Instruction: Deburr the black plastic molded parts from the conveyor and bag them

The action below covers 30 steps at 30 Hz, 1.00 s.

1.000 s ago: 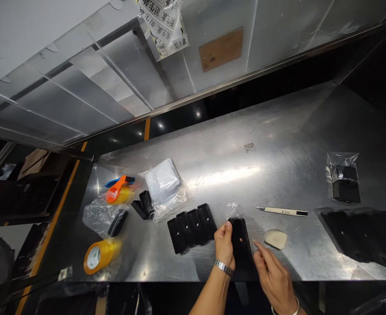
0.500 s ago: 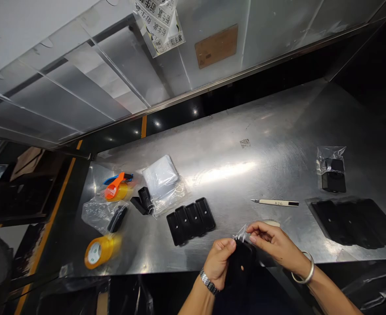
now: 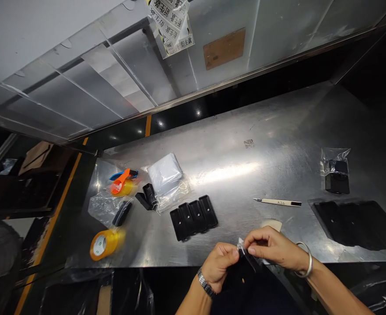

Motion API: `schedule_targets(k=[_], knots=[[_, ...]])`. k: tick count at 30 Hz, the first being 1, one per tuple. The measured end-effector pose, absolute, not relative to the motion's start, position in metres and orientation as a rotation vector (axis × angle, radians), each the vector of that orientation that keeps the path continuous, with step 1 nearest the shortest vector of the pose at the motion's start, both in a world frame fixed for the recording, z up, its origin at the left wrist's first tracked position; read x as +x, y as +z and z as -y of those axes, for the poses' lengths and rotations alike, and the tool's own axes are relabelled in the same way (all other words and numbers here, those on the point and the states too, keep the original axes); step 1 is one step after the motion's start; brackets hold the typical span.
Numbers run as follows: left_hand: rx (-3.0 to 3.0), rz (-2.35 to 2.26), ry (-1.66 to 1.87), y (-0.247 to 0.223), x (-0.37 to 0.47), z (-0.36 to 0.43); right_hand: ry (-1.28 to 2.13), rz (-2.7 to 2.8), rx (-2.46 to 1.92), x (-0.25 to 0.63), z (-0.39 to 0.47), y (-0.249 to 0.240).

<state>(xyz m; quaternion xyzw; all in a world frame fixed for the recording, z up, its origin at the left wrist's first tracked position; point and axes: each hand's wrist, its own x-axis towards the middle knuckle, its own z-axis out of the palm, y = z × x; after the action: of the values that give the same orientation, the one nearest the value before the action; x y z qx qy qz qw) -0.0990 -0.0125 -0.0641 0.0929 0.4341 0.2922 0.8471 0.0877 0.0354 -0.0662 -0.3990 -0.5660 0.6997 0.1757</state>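
My left hand [image 3: 219, 265] is closed on the edge of a black part [image 3: 250, 261] with clear film at its top, low at the table's front edge. Fingers of my right hand [image 3: 273, 248] pinch the clear plastic film [image 3: 240, 245] beside it. The part's lower portion blends into dark clothing, so its outline is unclear. Left of my hands, several black trays [image 3: 194, 217] lie side by side. A craft knife [image 3: 278, 202] rests beyond my right hand, and a pale piece [image 3: 271, 225] lies just behind that hand.
A stack of clear bags [image 3: 166, 175], small black pieces [image 3: 146, 197], an orange tape dispenser [image 3: 121, 183] and a yellow tape roll [image 3: 103, 246] are at the left. Bagged black parts [image 3: 357, 223] and a smaller bagged item [image 3: 337, 175] lie at the right of the metal table [image 3: 226, 144].
My right fingers have come closer to my left hand, and the clear film between them looks more bunched. The view has shifted slightly.
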Motion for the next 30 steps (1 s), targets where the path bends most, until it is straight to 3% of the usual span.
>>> schedule_targets(k=[5, 20, 30], knots=[[0.232, -0.920, 0.638, -0.060, -0.101, 0.017, 1.954, 1.704, -1.107, 0.082, -0.036, -0.054], [0.189, -1.071, 0.826, -0.054, -0.098, 0.021, 0.936, 1.825, -1.099, 0.072, 0.018, -0.058], [0.213, -1.104, 0.820, -0.049, -0.102, 0.036, 0.920, 1.832, -1.138, 0.077, 0.026, -0.051]])
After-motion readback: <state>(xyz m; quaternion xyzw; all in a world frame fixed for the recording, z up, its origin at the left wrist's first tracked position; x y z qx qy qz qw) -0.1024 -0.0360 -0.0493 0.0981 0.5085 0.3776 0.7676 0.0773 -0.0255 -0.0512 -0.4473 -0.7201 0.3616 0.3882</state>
